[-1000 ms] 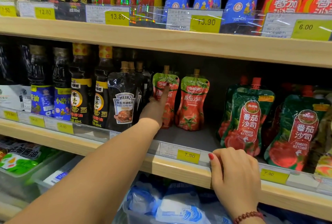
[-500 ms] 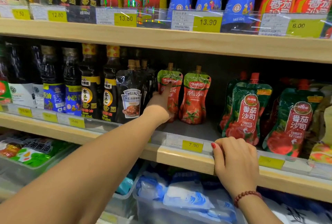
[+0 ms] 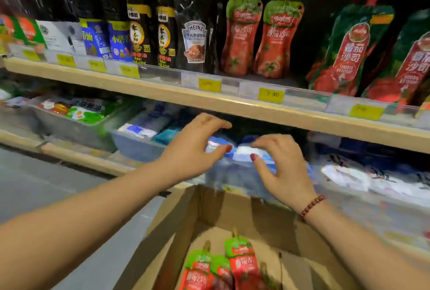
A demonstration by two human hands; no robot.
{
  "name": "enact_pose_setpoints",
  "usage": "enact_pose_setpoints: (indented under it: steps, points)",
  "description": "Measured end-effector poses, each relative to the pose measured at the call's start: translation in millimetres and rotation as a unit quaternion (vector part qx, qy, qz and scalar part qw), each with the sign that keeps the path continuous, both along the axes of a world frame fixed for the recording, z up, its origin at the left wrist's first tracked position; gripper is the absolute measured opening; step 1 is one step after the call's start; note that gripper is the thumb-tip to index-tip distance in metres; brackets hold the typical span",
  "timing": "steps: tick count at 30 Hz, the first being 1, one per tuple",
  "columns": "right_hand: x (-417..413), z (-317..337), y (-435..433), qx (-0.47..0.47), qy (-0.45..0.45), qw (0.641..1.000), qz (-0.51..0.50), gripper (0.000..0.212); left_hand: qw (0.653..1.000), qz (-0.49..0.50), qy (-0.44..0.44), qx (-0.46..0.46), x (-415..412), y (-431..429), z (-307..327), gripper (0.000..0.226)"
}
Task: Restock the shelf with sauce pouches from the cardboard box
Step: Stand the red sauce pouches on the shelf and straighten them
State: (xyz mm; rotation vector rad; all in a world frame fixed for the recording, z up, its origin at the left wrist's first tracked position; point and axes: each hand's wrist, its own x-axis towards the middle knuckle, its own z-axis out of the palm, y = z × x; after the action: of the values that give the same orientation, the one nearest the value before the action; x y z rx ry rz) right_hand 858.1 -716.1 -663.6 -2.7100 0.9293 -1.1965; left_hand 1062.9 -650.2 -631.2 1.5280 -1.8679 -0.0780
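Note:
An open cardboard box [image 3: 181, 220] sits low in front of me with several red-and-green sauce pouches [image 3: 242, 264] standing in it. Two matching pouches [image 3: 240, 38] [image 3: 277, 40] stand upright on the wooden shelf [image 3: 232, 103], right of a black Heinz pouch [image 3: 194, 40]. My left hand [image 3: 193, 150] and my right hand [image 3: 281, 168] hover in the air above the box and below that shelf's edge, fingers loosely curved, holding nothing. A red bead bracelet is on my right wrist.
Dark sauce bottles [image 3: 139, 33] fill the shelf's left part, and green tomato ketchup pouches [image 3: 349, 50] its right. Yellow price tags [image 3: 271, 95] line the shelf edge. Plastic bins [image 3: 137, 147] of blue and white packets sit on the lower shelf. Grey floor lies at left.
My left hand has let go of the shelved pouch and my right hand has left the shelf edge; both dropped down over the box. The view tilted downward, bringing the box into sight.

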Motion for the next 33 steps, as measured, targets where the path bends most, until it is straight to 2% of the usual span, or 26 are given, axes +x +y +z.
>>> enact_pose_setpoints:
  steps: [3,6,9,12,15,18,20,23,26,31,33]
  points:
    - [-4.8,-62.0,18.2,0.095,0.09,0.99,0.057,0.016,0.998,0.028,0.019,0.061,3.5,27.3,-59.4,0.039]
    - [-20.1,-120.2,26.4,0.228,0.197,0.948,0.098,0.018,0.986,0.061,0.007,0.152,5.4,43.6,-108.5,0.045]
    - [-34.7,-170.7,36.3,0.336,0.252,0.905,0.073,0.029,0.974,0.088,0.01,0.208,6.4,49.9,-139.5,0.049]
    - [-43.4,-203.7,45.5,0.454,0.239,0.857,0.052,0.051,0.966,0.123,0.047,0.222,7.9,47.7,-150.9,0.046]
    - [-47.9,-220.2,42.8,0.522,0.214,0.825,0.034,0.066,0.963,0.148,0.054,0.22,7.6,44.2,-153.1,0.044]
    - [-51.6,-226.0,36.8,0.62,0.173,0.765,0.026,0.068,0.955,0.172,0.039,0.237,3.2,43.7,-155.0,0.05]
    - [-52.0,-228.5,37.1,0.657,0.141,0.74,0.024,0.069,0.954,0.178,0.037,0.24,2.1,44.4,-154.9,0.051]
    - [-50.1,-231.0,41.5,0.667,0.113,0.737,0.013,0.073,0.953,0.18,0.039,0.239,1.5,44.7,-153.0,0.05]
    - [-46.2,-226.4,46.0,0.644,0.113,0.757,0.008,0.07,0.951,0.186,0.046,0.244,0.3,46.4,-152.8,0.048]
    - [-51.1,-209.7,48.8,0.533,0.164,0.83,-0.004,0.07,0.95,0.183,0.036,0.25,-0.4,49.0,-151.7,0.043]
    - [-54.9,-202.9,52.1,0.506,0.17,0.845,-0.007,0.073,0.951,0.184,0.038,0.247,-1.3,52.0,-150.9,0.041]
